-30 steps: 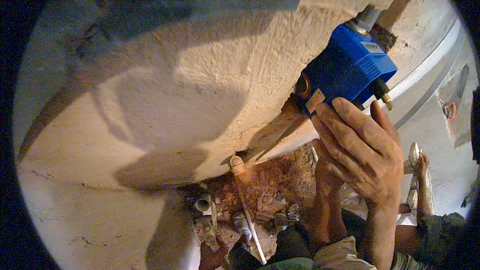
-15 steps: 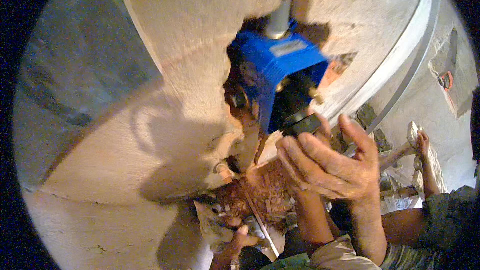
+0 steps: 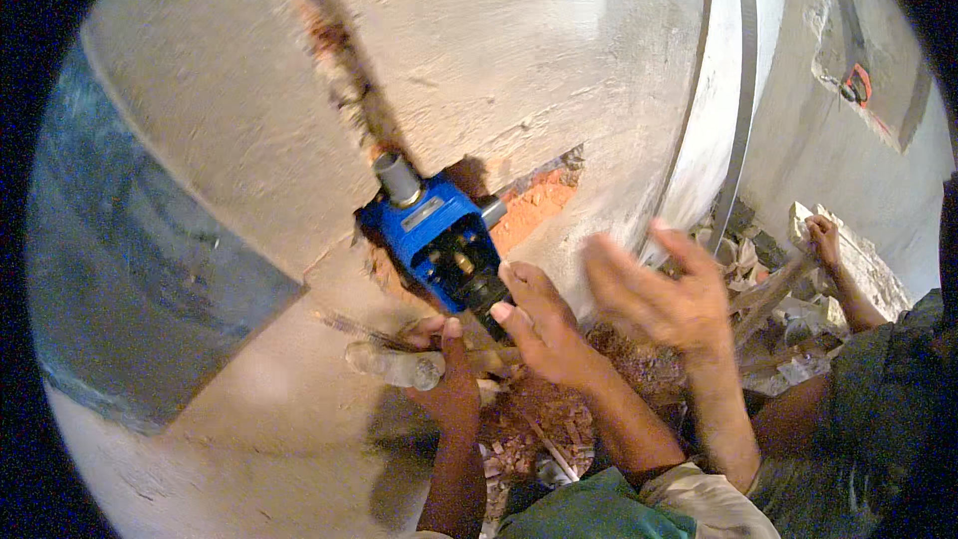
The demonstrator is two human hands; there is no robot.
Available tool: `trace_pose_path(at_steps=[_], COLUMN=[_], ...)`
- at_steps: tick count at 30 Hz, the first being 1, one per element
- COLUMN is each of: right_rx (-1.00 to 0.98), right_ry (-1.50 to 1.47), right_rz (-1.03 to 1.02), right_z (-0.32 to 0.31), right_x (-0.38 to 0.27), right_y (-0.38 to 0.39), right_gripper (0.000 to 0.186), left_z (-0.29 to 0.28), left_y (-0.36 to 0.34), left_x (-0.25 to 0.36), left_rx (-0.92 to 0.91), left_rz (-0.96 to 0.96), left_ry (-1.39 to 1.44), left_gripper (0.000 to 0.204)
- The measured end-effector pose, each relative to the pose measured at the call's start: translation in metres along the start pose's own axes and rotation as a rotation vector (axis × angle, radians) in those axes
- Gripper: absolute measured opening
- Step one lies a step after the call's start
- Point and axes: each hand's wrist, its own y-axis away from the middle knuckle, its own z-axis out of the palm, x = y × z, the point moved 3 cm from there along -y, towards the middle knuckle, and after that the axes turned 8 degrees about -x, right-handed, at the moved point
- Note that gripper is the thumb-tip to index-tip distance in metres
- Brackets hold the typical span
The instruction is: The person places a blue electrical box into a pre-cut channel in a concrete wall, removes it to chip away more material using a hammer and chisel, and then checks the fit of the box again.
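Observation:
A blue plastic plumbing box (image 3: 420,220) with brass fittings (image 3: 464,262) inside sits in a rough wall recess. My right hand (image 3: 549,329) is closed at its lower end, thumb and fingers pinching a black block-like piece (image 3: 483,291). My left hand (image 3: 444,364), just below the box, is closed around a pale, round-ended cylinder (image 3: 394,365); a thin rod (image 3: 344,324) juts out beside its fingers. The full shape of what it holds is hidden. Right of my right hand, a co-worker's hand (image 3: 659,289) is raised, blurred, fingers apart.
Grey pipes (image 3: 398,180) enter the box from above and the side. A chased groove (image 3: 344,80) runs up the plaster. Broken masonry (image 3: 738,274) lies at the lower right, where another hand (image 3: 824,240) touches a slab. A dark panel (image 3: 150,269) stands left.
The view has shifted, putting the box lower and further left. The co-worker's hand has let go of the black piece and drawn back right. My left hand has risen beside the box.

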Motion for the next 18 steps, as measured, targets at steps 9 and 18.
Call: trace_pose_path(at_steps=[9,18], right_rx=[0.023,-0.024], right_ry=[-0.654,-0.955], right_rz=[0.128,0.045], right_z=[-0.006,-0.003], right_x=[0.022,0.065], right_y=[-0.005,-0.022], right_gripper=[0.045,0.057], left_z=[0.006,-0.005], left_y=[-0.012,-0.004], left_x=[-0.039,-0.04], left_rx=[0.271,0.426], left_rz=[0.065,-0.011], left_ry=[-0.155,-0.321], left_gripper=[0.044,0.033])
